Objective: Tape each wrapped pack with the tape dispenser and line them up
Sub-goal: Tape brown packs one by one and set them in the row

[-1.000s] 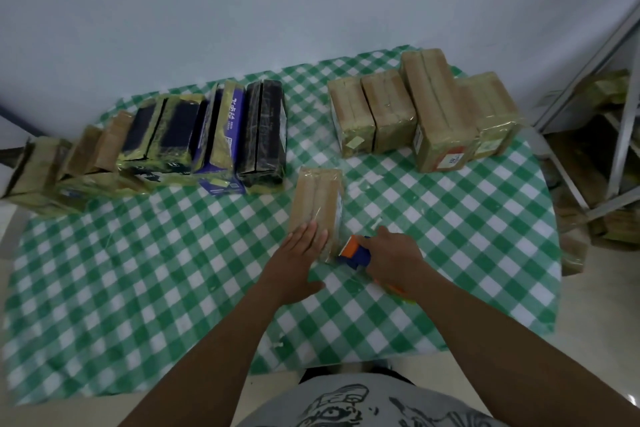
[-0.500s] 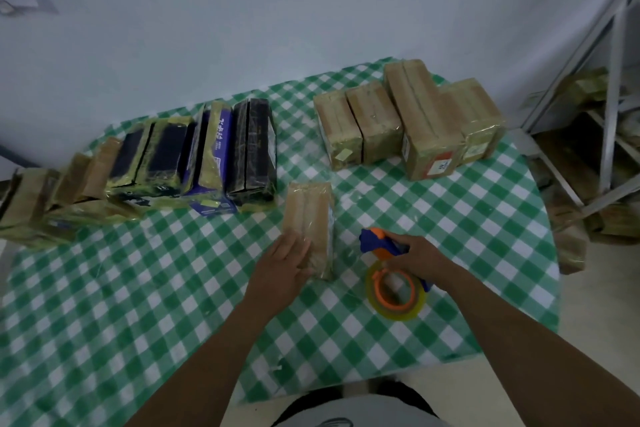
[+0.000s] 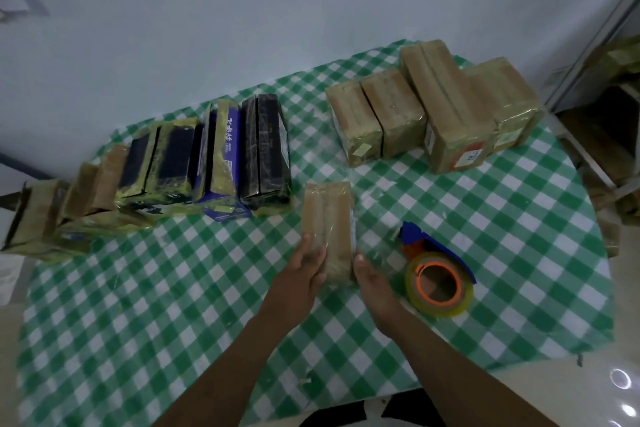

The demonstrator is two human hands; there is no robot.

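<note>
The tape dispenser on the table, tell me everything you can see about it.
The tape dispenser lies flat on the green-and-white checked tablecloth, to the right of the brown pack held in both hands. It has a blue body ending in a pointed far end, an orange hub, and a roll of clear yellowish tape around that hub, its hole facing up. It looks like plastic. Neither hand touches it; the right hand is close beside it.

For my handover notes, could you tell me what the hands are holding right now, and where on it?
Both hands grip the brown wrapped pack at its near end: left hand on its left side, right hand on its right. The tape dispenser lies unheld.
</note>
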